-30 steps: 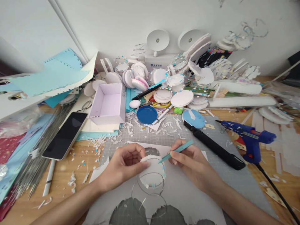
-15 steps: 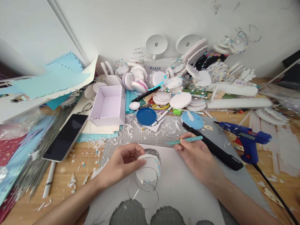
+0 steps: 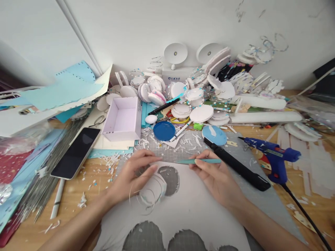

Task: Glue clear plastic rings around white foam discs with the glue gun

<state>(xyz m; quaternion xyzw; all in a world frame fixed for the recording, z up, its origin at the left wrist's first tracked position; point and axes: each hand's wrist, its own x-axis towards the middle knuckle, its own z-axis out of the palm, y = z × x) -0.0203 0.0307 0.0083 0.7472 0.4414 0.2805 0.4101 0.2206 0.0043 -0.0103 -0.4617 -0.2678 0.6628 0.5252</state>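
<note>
Here my right hand (image 3: 213, 174) pinches the tweezers (image 3: 209, 161) pencil-style, presumably for fine control; apart from it, my left hand (image 3: 128, 174), thumb spread, sits at the wire-looped disc (image 3: 155, 184) toward the tabletop's (image 3: 70, 195) near edge; whether it's gripping, I can't tell.

The white, round, rough-edged disc with its thin wire loops (image 3: 158, 184) has shifted left and toward the person, fully baring the grey, round cut-out (image 3: 171, 180) in the white sheet. The left hand (image 3: 129, 174) has loosened its pinch; thumb and index finger now stand apart. One second ago the slim turquoise tweezers (image 3: 209, 161) slanted onto the disc; now the right hand (image 3: 213, 177) holds them nearly level, clear of it, tip toward the left fingers.
</note>
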